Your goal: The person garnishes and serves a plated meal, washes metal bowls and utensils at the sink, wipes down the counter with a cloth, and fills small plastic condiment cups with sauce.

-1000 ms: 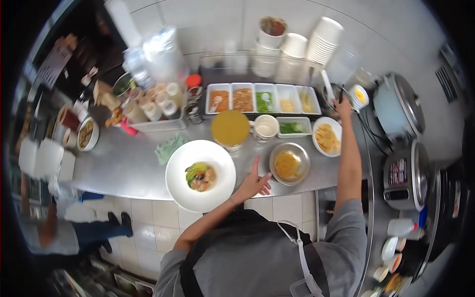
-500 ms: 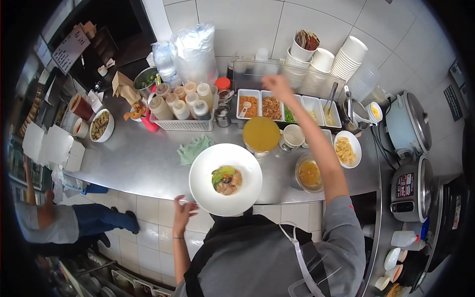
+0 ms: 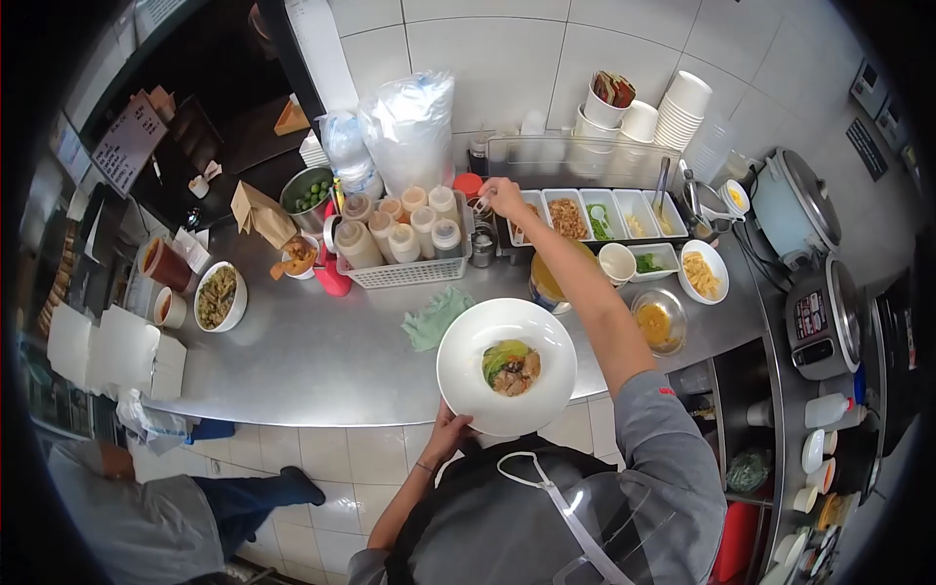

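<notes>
The left hand (image 3: pixel 448 432), low and just left of centre, is closed on the lower-left rim of a white plate (image 3: pixel 543 409). On the plate, at lower centre, lie greens (image 3: pixel 505 353) and meat (image 3: pixel 511 378). The right hand (image 3: pixel 503 198) reaches to upper centre, its fingers pinched on what looks like a small pale spoon (image 3: pixel 481 205) (too small to tell for certain), near a red lid (image 3: pixel 468 183).

Just right of that hand, a row of white trays (image 3: pixel 599 234) holds orange, brown, green and pale foods. The right forearm partly covers a yellow-topped tub (image 3: pixel 563 270); to its right are a cup (image 3: pixel 616 263), a metal bowl (image 3: pixel 680 338) of yellow liquid and a white bowl (image 3: pixel 720 292) of pale strips.

Left of the plate, a green cloth (image 3: pixel 439 317) lies crumpled on the steel table (image 3: pixel 292 361). Above it, a basket (image 3: pixel 405 274) carries upright bottles (image 3: pixel 359 244). Two cookers (image 3: pixel 795 219) stand at the right; stacked cups (image 3: pixel 682 112), upper right. Another person (image 3: pixel 146 526) is at lower left.
</notes>
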Available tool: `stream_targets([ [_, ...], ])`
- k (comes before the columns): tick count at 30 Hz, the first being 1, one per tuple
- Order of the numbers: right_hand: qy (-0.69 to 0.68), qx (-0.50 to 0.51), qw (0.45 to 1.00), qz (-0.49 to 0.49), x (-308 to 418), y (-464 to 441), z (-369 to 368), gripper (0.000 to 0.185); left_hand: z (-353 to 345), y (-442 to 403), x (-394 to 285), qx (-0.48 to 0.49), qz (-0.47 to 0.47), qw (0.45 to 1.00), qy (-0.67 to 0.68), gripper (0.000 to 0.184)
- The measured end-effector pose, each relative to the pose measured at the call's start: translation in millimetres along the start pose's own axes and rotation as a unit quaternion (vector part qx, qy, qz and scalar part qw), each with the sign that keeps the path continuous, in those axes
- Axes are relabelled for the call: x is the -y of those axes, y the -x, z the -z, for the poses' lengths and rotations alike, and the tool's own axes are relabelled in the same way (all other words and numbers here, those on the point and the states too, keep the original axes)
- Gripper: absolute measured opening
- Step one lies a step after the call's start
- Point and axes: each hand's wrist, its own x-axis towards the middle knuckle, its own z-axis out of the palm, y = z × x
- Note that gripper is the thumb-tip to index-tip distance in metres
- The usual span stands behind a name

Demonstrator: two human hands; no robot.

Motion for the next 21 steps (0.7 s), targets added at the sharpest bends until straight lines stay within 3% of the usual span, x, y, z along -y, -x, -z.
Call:
stream_targets([
  [1,-0.039,-0.032,0.996,-0.073,0.7,-0.5,2.0,0.009,3.1,1.5,-5.3,0.004,0.000,1.000,-0.019,0.066],
  [5,-0.094,-0.078,0.974,-0.189,-9.5,-1.9,20.9,0.009,9.6,18.1,-18.4,0.016,-0.012,1.000,0.001,0.064],
  [9,-0.196,-0.094,0.954,-0.208,-14.6,5.4,35.9,0.012,15.1,36.1,-24.9,-0.008,-0.028,0.997,0.066,0.063],
  [16,-0.190,-0.094,0.970,-0.117,-16.9,13.5,43.7,0.013,21.5,53.0,-41.2,-0.065,-0.101,0.990,0.068,0.061],
  [21,-0.219,-0.085,0.962,-0.141,-22.9,11.8,46.4,0.014,21.4,57.9,-41.3,-0.105,-0.156,0.977,0.103,0.061],
])
